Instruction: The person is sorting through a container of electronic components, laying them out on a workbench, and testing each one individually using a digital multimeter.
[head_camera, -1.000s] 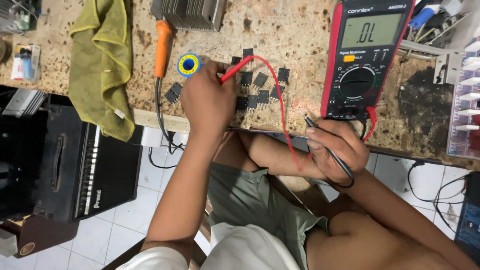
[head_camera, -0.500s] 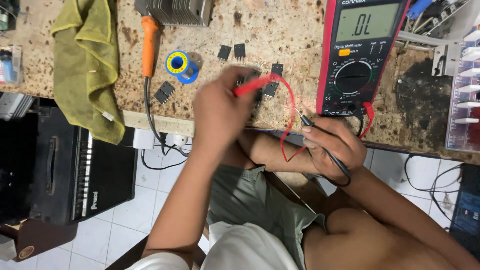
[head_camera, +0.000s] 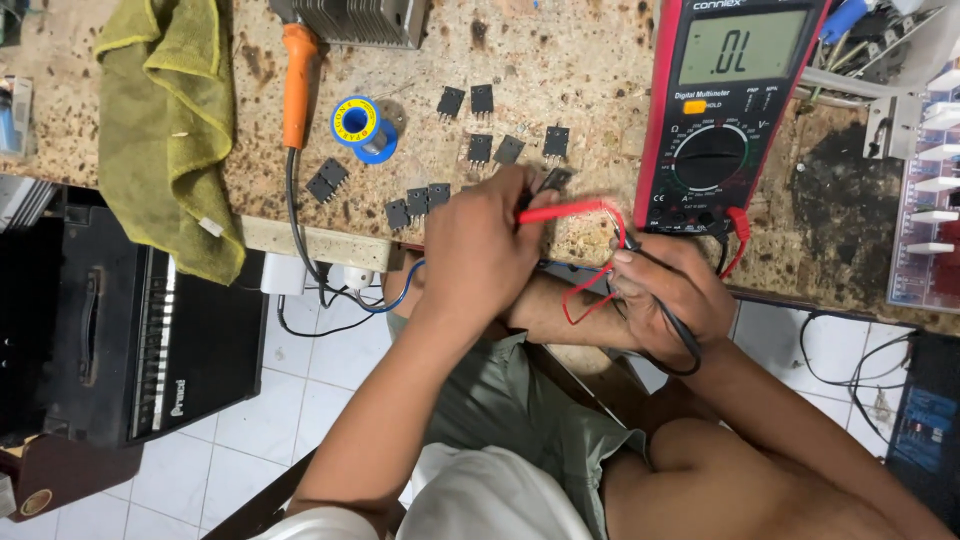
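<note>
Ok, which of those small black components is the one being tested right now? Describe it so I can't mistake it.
Start at the red multimeter on the speckled workbench and look just left of its lower edge. There the left hand holds a red probe, and a black transistor sits at its fingertips. Unlike the other transistors lying flat and untouched, this one is pinched in the fingers.

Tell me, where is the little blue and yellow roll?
In the head view, the solder roll sits on the speckled bench, upper middle-left, just right of the orange-handled soldering iron and left of the black components.
</note>
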